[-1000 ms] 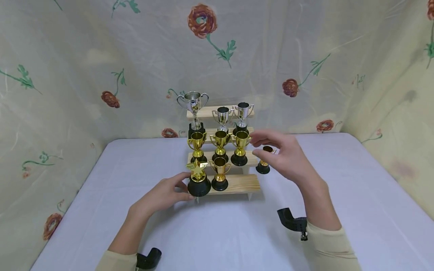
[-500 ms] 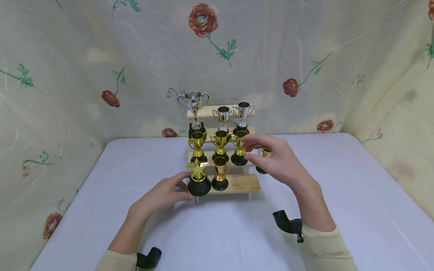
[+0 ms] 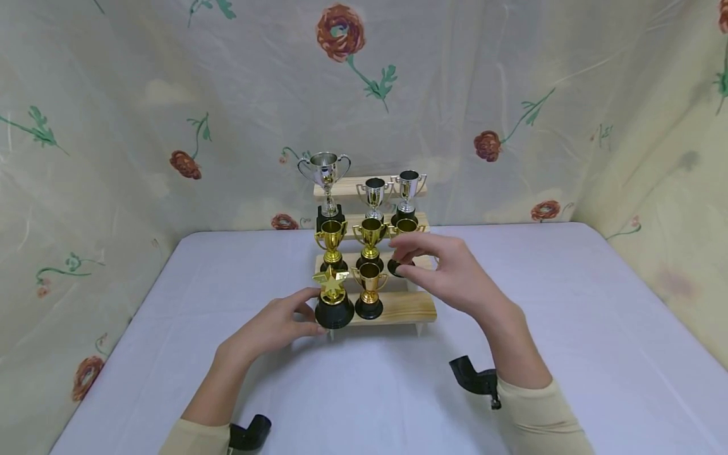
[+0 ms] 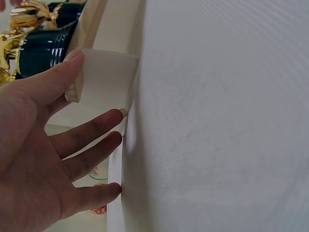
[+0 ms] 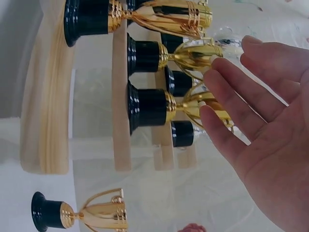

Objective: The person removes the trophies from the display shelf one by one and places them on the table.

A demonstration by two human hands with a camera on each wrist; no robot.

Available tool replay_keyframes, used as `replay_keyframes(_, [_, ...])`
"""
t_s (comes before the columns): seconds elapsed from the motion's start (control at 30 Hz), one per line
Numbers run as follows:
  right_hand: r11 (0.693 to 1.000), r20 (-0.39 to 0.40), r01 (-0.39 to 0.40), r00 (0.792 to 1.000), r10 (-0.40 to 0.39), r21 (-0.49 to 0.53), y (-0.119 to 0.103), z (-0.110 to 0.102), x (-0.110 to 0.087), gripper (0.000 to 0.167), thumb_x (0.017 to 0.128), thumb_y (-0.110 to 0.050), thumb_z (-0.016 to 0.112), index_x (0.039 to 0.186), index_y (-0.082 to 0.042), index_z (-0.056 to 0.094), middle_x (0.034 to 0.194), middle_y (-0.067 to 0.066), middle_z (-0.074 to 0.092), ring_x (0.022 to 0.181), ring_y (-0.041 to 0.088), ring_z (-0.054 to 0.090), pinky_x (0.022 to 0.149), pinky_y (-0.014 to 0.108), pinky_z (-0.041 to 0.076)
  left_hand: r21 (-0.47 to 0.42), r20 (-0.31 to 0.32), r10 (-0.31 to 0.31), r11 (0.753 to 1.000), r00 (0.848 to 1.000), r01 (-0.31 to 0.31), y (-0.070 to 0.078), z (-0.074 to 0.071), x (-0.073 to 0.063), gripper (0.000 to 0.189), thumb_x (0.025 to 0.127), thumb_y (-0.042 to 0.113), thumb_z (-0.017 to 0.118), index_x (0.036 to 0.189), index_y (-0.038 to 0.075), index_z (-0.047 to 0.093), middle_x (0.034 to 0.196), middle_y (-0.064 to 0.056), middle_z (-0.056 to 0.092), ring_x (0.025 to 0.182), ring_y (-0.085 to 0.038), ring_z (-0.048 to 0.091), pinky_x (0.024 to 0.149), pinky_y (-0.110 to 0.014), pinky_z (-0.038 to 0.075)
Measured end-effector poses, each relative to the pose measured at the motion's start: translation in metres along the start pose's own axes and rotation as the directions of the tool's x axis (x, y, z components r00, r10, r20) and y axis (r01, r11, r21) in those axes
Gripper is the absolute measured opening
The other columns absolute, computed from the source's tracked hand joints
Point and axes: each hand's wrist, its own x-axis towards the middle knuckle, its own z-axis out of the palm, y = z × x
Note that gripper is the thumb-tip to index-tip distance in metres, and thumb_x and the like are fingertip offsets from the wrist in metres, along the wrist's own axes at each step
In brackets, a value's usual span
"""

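My left hand (image 3: 281, 322) holds the left end of the lowest step of a tiered wooden stand (image 3: 409, 308). In the left wrist view its thumb (image 4: 58, 75) lies on the front edge, the index finger behind, the other fingers spread. Beside it a gold star trophy (image 3: 334, 311) stands on that step, next to a small gold cup trophy (image 3: 369, 297). My right hand (image 3: 449, 275), fingers loosely bent and empty, hovers before the right-hand gold cup trophy (image 3: 406, 227) of the second row, partly covering it. Another gold cup trophy (image 5: 96, 213), hidden in the head view, stands right of the stand.
Two more gold cup trophies (image 3: 331, 240) share the second step. Behind them are a tall silver cup trophy (image 3: 325, 174) and two smaller silver cups (image 3: 407, 189). A white cloth covers the table (image 3: 364, 392); a flowered curtain (image 3: 432, 114) hangs around its back and sides.
My right hand has moved left, from beside the stand to in front of the second row's right-hand gold cup, now hiding the lone cup trophy. My left hand has stayed still.
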Motion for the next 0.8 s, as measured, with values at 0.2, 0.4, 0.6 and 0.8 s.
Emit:
replay_keyframes(0.2, [1.000, 0.008, -0.005, 1.000, 0.005, -0.001, -0.004, 0.005, 0.001, 0.034, 0.090, -0.009, 0.071, 0.122, -0.020, 0.068, 0.102, 0.000, 0.071, 0.096, 0.011, 0.066, 0.086, 0.036, 0.053, 0.000, 0.002, 0.010, 1.000, 1.000, -0.010, -0.001, 0.000, 0.001, 0.067, 0.085, 0.033, 0.076, 0.145, 0.033, 0.046, 0.108, -0.001, 0.071, 0.094, -0.017, 0.063, 0.071, -0.032, 0.050])
replay_keyframes(0.4, [1.000, 0.036, 0.011, 0.999, -0.010, -0.007, -0.003, 0.012, 0.004, 0.034, 0.090, -0.008, 0.071, 0.123, -0.014, 0.068, 0.100, 0.001, 0.072, 0.093, 0.011, 0.066, 0.088, 0.041, 0.054, -0.003, -0.002, 0.018, 1.000, 1.000, -0.018, -0.001, 0.000, 0.001, 0.067, 0.085, 0.032, 0.076, 0.145, 0.033, 0.046, 0.107, -0.001, 0.071, 0.093, -0.017, 0.063, 0.071, -0.033, 0.050])
replay_keyframes(0.6, [0.999, 0.047, 0.024, 0.999, -0.022, -0.034, -0.004, 0.015, 0.004, 0.032, 0.091, -0.009, 0.070, 0.122, -0.013, 0.069, 0.099, -0.002, 0.072, 0.092, 0.010, 0.066, 0.087, 0.037, 0.054, 0.000, 0.001, 0.027, 1.000, 1.000, -0.027, -0.001, -0.001, 0.001, 0.067, 0.085, 0.032, 0.076, 0.145, 0.032, 0.046, 0.107, -0.001, 0.071, 0.094, -0.017, 0.063, 0.072, -0.033, 0.050])
replay_keyframes(0.8, [0.999, 0.059, 0.031, 0.998, -0.029, -0.037, -0.004, 0.017, 0.003, 0.031, 0.091, -0.010, 0.071, 0.121, -0.016, 0.070, 0.099, -0.004, 0.072, 0.092, 0.012, 0.067, 0.085, 0.034, 0.055, 0.005, 0.007, 0.027, 1.000, 1.000, -0.027, -0.001, 0.000, 0.002, 0.067, 0.085, 0.033, 0.076, 0.145, 0.031, 0.046, 0.108, -0.002, 0.071, 0.094, -0.017, 0.063, 0.074, -0.034, 0.050])
